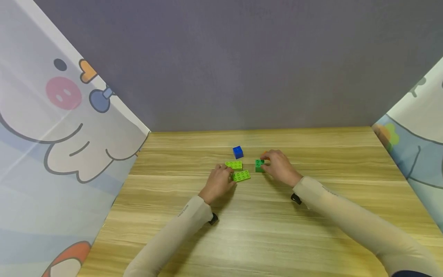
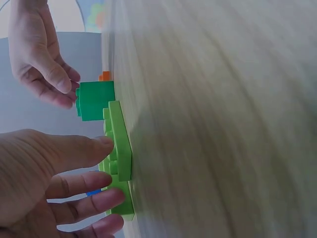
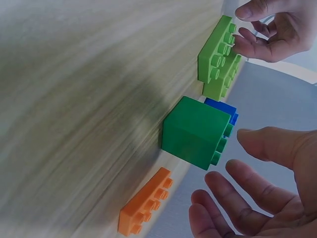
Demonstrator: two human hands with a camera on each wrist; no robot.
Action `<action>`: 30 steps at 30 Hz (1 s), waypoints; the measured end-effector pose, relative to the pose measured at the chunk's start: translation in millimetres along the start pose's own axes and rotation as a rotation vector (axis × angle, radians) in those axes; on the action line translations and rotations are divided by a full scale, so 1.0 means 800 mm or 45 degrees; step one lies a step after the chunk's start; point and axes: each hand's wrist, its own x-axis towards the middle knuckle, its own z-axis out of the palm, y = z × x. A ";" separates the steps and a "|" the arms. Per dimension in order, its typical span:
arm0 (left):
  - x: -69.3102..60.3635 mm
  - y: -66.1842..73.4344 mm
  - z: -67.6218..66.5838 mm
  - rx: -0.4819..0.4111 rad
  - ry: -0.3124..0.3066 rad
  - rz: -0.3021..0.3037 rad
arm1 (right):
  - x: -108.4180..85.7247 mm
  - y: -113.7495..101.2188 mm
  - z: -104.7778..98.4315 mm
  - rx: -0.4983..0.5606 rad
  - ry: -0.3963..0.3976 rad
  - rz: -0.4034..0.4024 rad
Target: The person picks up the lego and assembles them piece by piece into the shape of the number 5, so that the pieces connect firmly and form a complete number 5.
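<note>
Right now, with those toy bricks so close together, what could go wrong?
The right grip might bump the green block or the orange brick, since both lie close by. The left grip could disturb both the nearer lime brick and the farther lime brick, which lie close together.

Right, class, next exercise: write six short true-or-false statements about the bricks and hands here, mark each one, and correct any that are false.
1. The blue brick lies beyond both lime bricks. True.
2. The green brick is taller than the orange brick. True.
3. The green brick sits on a lime one. False: it stands on the table.
4. The left hand is by the lime bricks, the right hand by the green brick. True.
5. The right hand holds the blue brick. False: neither hand touches it.
6. The lime bricks lie studs down. False: their studs face up.
</note>
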 end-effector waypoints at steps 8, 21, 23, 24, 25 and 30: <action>0.003 0.005 0.004 0.003 0.004 0.019 | 0.002 0.001 0.001 0.002 -0.045 0.062; 0.004 0.013 0.006 -0.001 -0.026 0.100 | 0.005 0.013 0.005 0.033 -0.077 0.114; 0.003 0.015 0.007 -0.004 -0.032 0.106 | 0.004 0.014 0.005 0.035 -0.083 0.128; 0.003 0.015 0.007 -0.003 -0.033 0.108 | 0.004 0.015 0.004 0.036 -0.085 0.134; 0.003 0.016 0.007 -0.002 -0.034 0.110 | 0.004 0.015 0.004 0.036 -0.088 0.140; 0.003 0.018 0.008 0.010 -0.032 0.119 | 0.002 0.014 0.001 0.052 -0.098 0.151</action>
